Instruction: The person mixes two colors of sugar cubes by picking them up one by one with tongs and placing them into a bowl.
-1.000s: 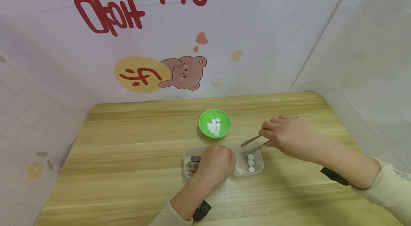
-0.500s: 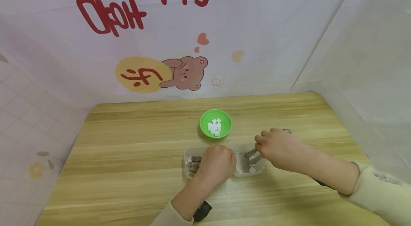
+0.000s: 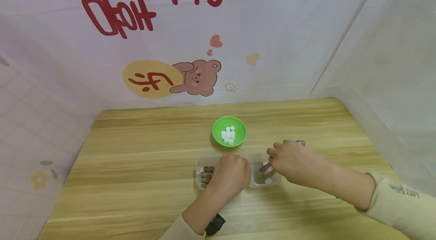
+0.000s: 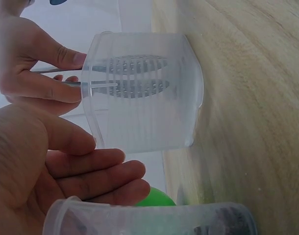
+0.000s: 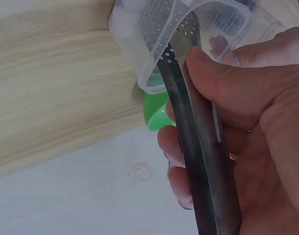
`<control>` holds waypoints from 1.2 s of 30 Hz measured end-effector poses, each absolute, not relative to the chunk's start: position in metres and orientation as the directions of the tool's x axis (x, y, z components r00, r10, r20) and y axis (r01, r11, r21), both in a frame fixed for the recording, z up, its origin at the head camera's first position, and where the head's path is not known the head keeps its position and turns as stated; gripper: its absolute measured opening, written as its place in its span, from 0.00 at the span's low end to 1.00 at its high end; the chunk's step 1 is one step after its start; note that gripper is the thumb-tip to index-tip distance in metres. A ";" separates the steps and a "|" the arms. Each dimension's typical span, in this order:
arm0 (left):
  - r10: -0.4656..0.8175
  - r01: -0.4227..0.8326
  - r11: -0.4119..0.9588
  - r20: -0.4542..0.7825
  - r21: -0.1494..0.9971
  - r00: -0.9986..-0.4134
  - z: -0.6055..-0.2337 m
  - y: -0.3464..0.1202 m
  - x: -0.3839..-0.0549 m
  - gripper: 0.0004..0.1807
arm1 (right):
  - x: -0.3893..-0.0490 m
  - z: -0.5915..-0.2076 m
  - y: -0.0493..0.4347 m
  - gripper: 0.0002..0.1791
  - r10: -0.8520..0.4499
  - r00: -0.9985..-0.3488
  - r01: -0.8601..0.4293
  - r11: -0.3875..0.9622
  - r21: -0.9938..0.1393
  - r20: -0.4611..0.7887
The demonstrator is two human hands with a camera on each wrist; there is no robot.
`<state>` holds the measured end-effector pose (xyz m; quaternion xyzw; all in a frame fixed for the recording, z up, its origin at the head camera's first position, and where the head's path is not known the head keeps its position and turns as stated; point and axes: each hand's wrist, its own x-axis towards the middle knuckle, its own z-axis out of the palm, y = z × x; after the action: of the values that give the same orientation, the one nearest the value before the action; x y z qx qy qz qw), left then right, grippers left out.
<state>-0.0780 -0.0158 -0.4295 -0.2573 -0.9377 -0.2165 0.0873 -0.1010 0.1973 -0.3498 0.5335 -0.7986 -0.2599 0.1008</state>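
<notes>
Tongs (image 5: 188, 127) of dark metal are standing tilted inside the right-hand of two clear tubs, their perforated ends showing side by side through its wall in the left wrist view. The right hand (image 3: 289, 158) is holding them, thumb on one side and fingers curling round the other; whether the ends are gripping anything, I cannot tell. White cubes (image 3: 268, 181) are lying in that right tub (image 3: 255, 173), close to the ends. The left hand (image 3: 231, 172) is resting between the tubs with its fingers curling inward and a fingertip showing just beside the right tub's rim; whether it is pinching that rim, I cannot tell. Dark brown pieces (image 3: 208, 169) are lying in the left tub (image 3: 198, 173), partly hidden by this hand. Behind both tubs, a green bowl (image 3: 242, 132) is holding more white cubes. Everything is standing on a wood-grain table (image 3: 136, 175), and a printed bear (image 3: 201, 77) is decorating the pale backdrop (image 3: 289, 35).
</notes>
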 end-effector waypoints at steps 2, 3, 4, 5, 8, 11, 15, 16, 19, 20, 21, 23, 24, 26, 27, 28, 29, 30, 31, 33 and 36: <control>0.445 0.522 0.774 0.279 0.358 -0.851 -0.429 -0.016 -0.078 0.26 | -0.099 -0.350 0.196 0.15 -0.904 -0.409 -0.801 0.292 0.523 -0.121; 0.446 0.524 0.775 0.282 0.353 -0.850 -0.429 -0.016 -0.078 0.26 | -0.099 -0.351 0.196 0.16 -0.904 -0.410 -0.801 0.291 0.524 -0.124; 0.447 0.526 0.776 0.285 0.348 -0.848 -0.429 -0.016 -0.078 0.26 | -0.098 -0.351 0.195 0.17 -0.903 -0.410 -0.799 0.289 0.526 -0.126; 0.449 0.529 0.777 0.288 0.342 -0.846 -0.429 -0.016 -0.078 0.26 | -0.097 -0.351 0.195 0.17 -0.902 -0.411 -0.800 0.289 0.526 -0.130; 0.449 0.531 0.779 0.294 0.335 -0.844 -0.430 -0.016 -0.078 0.26 | -0.096 -0.352 0.193 0.18 -0.899 -0.416 -0.795 0.285 0.536 -0.139; 0.448 0.529 0.780 0.293 0.335 -0.845 -0.430 -0.016 -0.078 0.26 | -0.096 -0.352 0.193 0.19 -0.899 -0.412 -0.787 0.271 0.554 -0.147; 0.445 0.522 0.781 0.282 0.343 -0.850 -0.430 -0.016 -0.078 0.25 | -0.098 -0.353 0.195 0.19 -0.904 -0.403 -0.783 0.263 0.564 -0.139; 0.445 0.521 0.781 0.278 0.345 -0.851 -0.430 -0.016 -0.078 0.25 | -0.099 -0.353 0.196 0.19 -0.906 -0.402 -0.784 0.265 0.561 -0.133; 0.444 0.519 0.780 0.275 0.349 -0.853 -0.429 -0.016 -0.078 0.25 | -0.101 -0.353 0.198 0.17 -0.908 -0.404 -0.794 0.289 0.536 -0.109; 0.445 0.519 0.780 0.274 0.349 -0.853 -0.429 -0.016 -0.078 0.26 | -0.102 -0.353 0.198 0.16 -0.908 -0.406 -0.796 0.295 0.528 -0.104; 0.445 0.519 0.780 0.274 0.349 -0.853 -0.429 -0.016 -0.078 0.26 | -0.102 -0.353 0.199 0.15 -0.908 -0.407 -0.799 0.300 0.521 -0.101; 0.445 0.519 0.780 0.274 0.349 -0.853 -0.429 -0.016 -0.078 0.26 | -0.103 -0.353 0.199 0.15 -0.906 -0.411 -0.804 0.309 0.508 -0.099; 0.444 0.518 0.780 0.273 0.350 -0.853 -0.429 -0.016 -0.078 0.26 | -0.103 -0.352 0.199 0.16 -0.905 -0.414 -0.806 0.313 0.502 -0.101; 0.444 0.517 0.781 0.271 0.350 -0.854 -0.430 -0.015 -0.079 0.26 | -0.102 -0.352 0.198 0.17 -0.902 -0.420 -0.807 0.318 0.497 -0.105; 0.442 0.516 0.781 0.271 0.351 -0.855 -0.430 -0.015 -0.079 0.26 | -0.102 -0.352 0.197 0.18 -0.901 -0.422 -0.808 0.320 0.495 -0.105; 0.441 0.515 0.781 0.272 0.353 -0.855 -0.430 -0.015 -0.079 0.26 | -0.102 -0.352 0.196 0.19 -0.899 -0.425 -0.808 0.324 0.491 -0.105; 0.439 0.514 0.781 0.273 0.355 -0.856 -0.430 -0.015 -0.079 0.26 | -0.102 -0.351 0.195 0.19 -0.897 -0.428 -0.809 0.327 0.489 -0.108; 0.438 0.513 0.781 0.273 0.356 -0.856 -0.430 -0.015 -0.079 0.26 | -0.102 -0.351 0.195 0.20 -0.896 -0.431 -0.808 0.329 0.489 -0.110; 0.437 0.512 0.781 0.273 0.358 -0.857 -0.429 -0.015 -0.079 0.26 | -0.102 -0.351 0.194 0.20 -0.894 -0.434 -0.808 0.331 0.487 -0.111; 0.436 0.511 0.781 0.273 0.360 -0.858 -0.429 -0.015 -0.079 0.26 | -0.101 -0.352 0.192 0.21 -0.891 -0.440 -0.809 0.338 0.481 -0.114; 0.435 0.511 0.782 0.273 0.358 -0.858 -0.429 -0.015 -0.078 0.27 | -0.100 -0.354 0.190 0.22 -0.888 -0.444 -0.801 0.332 0.499 -0.121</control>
<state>-0.0784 -0.0147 -0.4293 -0.2517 -0.9398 -0.2138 0.0880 -0.0997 0.1899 -0.3540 0.5203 -0.8114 -0.2519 0.0868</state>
